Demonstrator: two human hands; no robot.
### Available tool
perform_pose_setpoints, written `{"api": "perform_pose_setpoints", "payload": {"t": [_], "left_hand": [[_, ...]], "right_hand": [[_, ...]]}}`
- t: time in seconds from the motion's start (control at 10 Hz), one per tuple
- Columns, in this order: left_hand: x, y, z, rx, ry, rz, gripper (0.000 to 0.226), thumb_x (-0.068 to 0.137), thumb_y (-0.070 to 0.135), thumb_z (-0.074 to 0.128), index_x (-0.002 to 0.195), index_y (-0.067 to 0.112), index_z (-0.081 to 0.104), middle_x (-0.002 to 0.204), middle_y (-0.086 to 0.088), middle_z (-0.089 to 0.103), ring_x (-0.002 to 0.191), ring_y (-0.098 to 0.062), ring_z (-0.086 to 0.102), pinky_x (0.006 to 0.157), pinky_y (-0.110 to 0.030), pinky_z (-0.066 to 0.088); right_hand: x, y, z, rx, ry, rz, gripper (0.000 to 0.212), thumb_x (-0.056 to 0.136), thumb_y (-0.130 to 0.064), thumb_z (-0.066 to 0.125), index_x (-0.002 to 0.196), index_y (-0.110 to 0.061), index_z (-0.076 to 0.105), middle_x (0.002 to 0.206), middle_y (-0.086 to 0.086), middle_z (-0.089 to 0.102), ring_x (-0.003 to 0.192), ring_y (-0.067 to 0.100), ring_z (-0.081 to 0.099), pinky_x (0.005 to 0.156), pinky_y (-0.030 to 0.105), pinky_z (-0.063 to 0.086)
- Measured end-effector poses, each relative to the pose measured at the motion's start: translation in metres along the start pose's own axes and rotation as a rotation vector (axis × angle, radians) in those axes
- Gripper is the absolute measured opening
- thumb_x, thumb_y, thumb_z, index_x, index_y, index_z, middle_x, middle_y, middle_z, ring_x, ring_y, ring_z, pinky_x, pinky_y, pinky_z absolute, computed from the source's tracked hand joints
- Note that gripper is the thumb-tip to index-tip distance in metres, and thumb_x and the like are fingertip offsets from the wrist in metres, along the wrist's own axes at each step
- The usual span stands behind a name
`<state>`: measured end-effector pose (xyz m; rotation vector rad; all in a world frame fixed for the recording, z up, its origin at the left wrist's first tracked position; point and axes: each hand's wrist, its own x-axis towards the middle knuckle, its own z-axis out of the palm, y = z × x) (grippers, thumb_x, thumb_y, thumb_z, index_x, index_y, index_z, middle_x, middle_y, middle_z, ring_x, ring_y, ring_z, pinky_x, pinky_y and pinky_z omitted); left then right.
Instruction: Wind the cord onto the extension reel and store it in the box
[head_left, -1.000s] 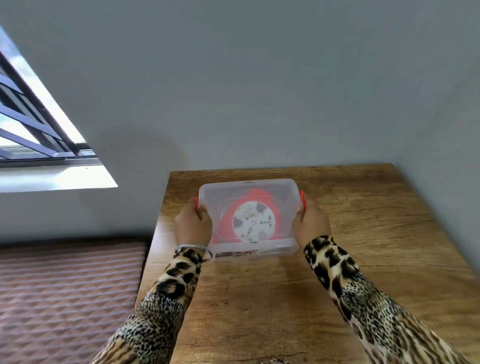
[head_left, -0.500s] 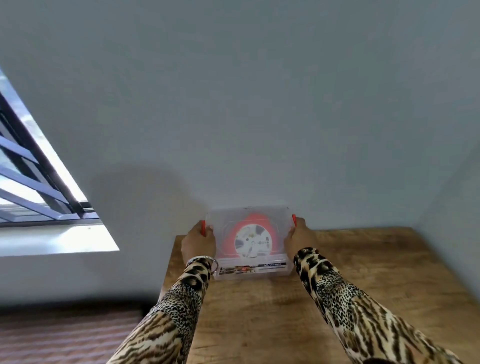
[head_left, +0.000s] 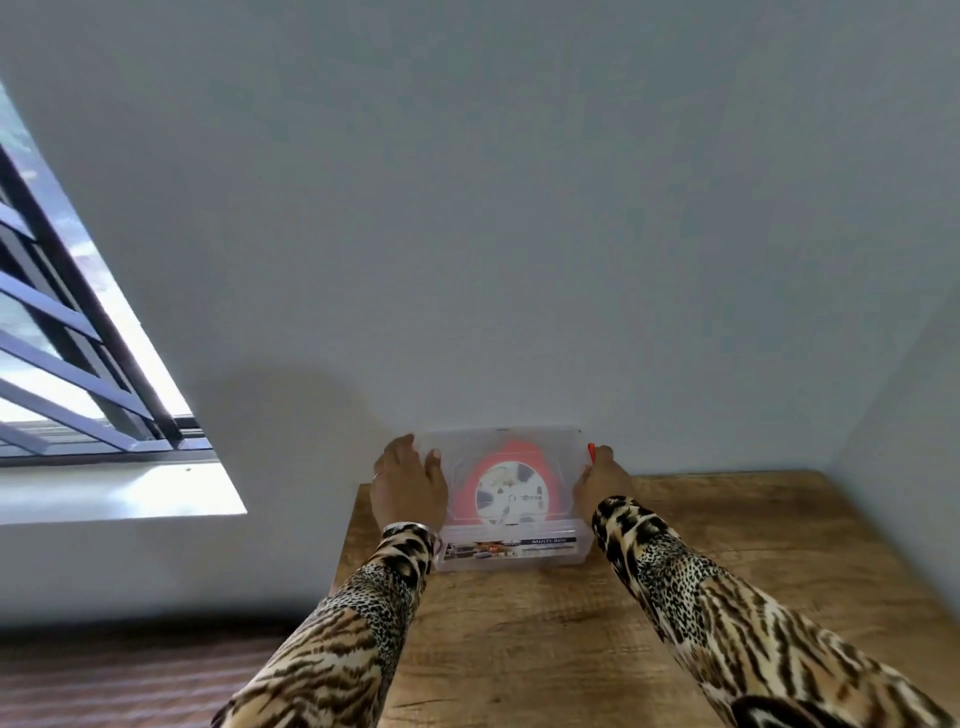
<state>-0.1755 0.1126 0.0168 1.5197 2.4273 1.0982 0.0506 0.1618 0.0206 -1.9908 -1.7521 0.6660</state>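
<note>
Head-camera view showed the left hand (head_left: 409, 486) laid against the left end of a clear rectangular plastic box (head_left: 511, 543), fingers fairly straight and spread over its corner, thumb tip resting on the lid. The right hand (head_left: 601, 486) gripped the opposite end, fingers curled around the side just below a small red latch (head_left: 591, 451). Both wrists wore leopard-print sleeves (head_left: 691, 587), and a thin bracelet (head_left: 408, 529) circled the left one. Inside the box lay the red extension reel (head_left: 511, 488) with a white round centre face, seen through the closed translucent lid (its cord could not be made out separately). The box sat at the far edge of a wooden table (head_left: 753, 545), against a pale grey wall (head_left: 519, 234). A barred window (head_left: 62, 353) stood off to the left.
</note>
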Motion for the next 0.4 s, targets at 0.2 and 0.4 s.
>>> {"api": "perform_pose_setpoints", "payload": {"t": [0.2, 0.4], "left_hand": [[0.023, 0.059, -0.052, 0.27, 0.074, 0.515, 0.068, 0.098, 0.046, 0.029, 0.152, 0.01, 0.007, 0.162, -0.011, 0.0, 0.149, -0.029, -0.004, 0.12, -0.043, -0.005], [0.078, 0.187, -0.162, 0.384, 0.508, 0.79, 0.076, 0.095, 0.047, 0.035, 0.152, 0.008, 0.002, 0.161, -0.014, 0.0, 0.149, -0.032, -0.002, 0.118, -0.051, -0.003]], "right_hand": [[-0.008, -0.039, -0.067, -0.395, 0.197, -0.267, 0.073, 0.095, -0.039, 0.036, 0.148, -0.01, -0.004, 0.155, 0.019, -0.013, 0.144, 0.033, -0.004, 0.116, 0.045, 0.003], [-0.008, -0.125, -0.187, -0.555, 0.65, -0.576, 0.085, 0.091, -0.043, 0.038, 0.144, -0.014, -0.022, 0.146, 0.012, -0.038, 0.139, 0.029, -0.027, 0.111, 0.049, -0.017]]}}
